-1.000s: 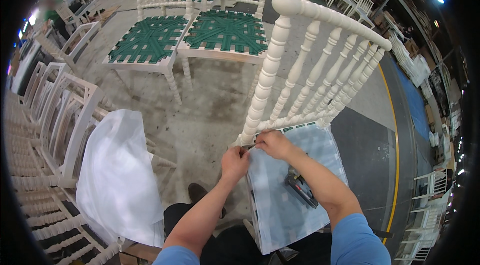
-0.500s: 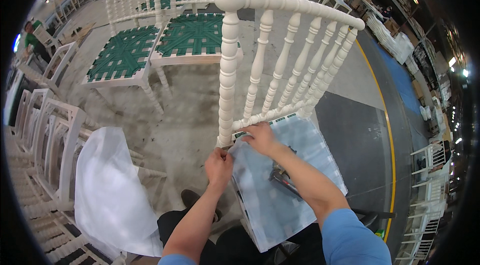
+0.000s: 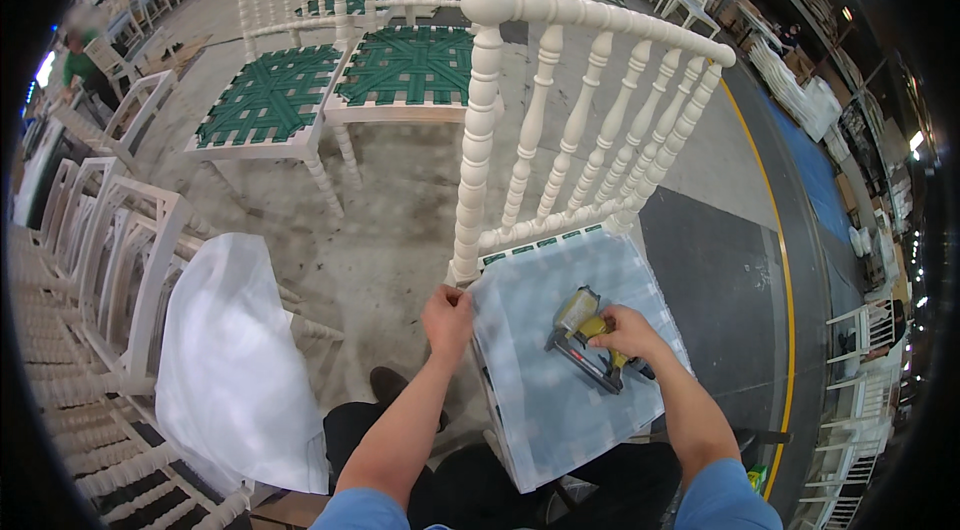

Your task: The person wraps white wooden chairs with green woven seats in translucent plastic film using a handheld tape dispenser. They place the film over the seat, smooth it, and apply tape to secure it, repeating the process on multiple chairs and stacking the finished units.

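Observation:
A white chair (image 3: 480, 130) with turned spindles stands before me. Over its seat lies a thin pale-blue cloth (image 3: 530, 360), with green webbing (image 3: 560, 242) showing along the back edge. My left hand (image 3: 447, 322) is closed, its fingertips pinching the cloth's edge at the back left corner of the seat. On the cloth, to the right, rests a yellow and black staple gun (image 3: 585, 335). My right hand (image 3: 628, 334) has its fingers round the gun's handle; the palm side is hidden.
Two chairs with green webbed seats (image 3: 265, 100) stand beyond, to the left. White cloth (image 3: 235, 360) hangs over chair frames (image 3: 140, 270) stacked at my left. A yellow floor line (image 3: 785, 330) runs along the right. Another person (image 3: 90, 70) is at the far left.
My right hand has left the cloth's back edge and moved toward me and right, onto the staple gun. My left hand stays at the corner. The view has shifted slightly.

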`<state>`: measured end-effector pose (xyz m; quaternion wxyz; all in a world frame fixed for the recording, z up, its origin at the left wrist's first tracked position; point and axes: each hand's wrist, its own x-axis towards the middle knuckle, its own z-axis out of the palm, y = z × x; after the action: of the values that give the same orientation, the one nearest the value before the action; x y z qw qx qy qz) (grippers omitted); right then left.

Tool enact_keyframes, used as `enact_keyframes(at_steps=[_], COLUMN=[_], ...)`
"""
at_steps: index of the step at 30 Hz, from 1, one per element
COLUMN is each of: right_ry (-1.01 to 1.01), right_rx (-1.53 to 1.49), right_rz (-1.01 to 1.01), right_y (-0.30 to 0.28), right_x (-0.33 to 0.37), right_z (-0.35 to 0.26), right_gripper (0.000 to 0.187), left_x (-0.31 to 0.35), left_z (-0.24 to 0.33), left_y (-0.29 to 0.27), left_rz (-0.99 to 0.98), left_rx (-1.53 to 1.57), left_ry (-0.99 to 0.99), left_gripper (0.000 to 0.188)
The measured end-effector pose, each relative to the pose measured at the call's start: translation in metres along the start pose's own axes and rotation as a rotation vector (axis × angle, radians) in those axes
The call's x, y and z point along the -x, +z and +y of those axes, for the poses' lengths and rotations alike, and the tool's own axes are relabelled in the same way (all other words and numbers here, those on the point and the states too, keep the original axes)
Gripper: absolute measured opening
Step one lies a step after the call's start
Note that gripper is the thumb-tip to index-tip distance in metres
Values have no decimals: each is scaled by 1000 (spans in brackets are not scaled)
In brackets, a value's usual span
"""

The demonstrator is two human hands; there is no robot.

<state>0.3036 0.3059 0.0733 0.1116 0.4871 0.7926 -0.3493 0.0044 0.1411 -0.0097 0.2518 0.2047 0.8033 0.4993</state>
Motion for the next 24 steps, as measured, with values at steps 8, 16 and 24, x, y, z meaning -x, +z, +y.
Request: enact_keyframes(at_steps=[8, 16, 24], right_ry=[-389, -467, -579], right_rx=[-360, -30, 82], right_rz=[-178, -309, -284], right_y=[-9, -5, 10], right_x=[-6, -64, -80], right_z=[-88, -185, -198], right_gripper=[65, 68, 76], left_x=[-29, -43, -37], left_z=[-20, -42, -50], left_y=[-13, -8, -8], left_rz=[-358, -571, -555], left_rx=[557, 801, 844], left_ry=[-607, -615, -648], left_gripper=[37, 35, 45])
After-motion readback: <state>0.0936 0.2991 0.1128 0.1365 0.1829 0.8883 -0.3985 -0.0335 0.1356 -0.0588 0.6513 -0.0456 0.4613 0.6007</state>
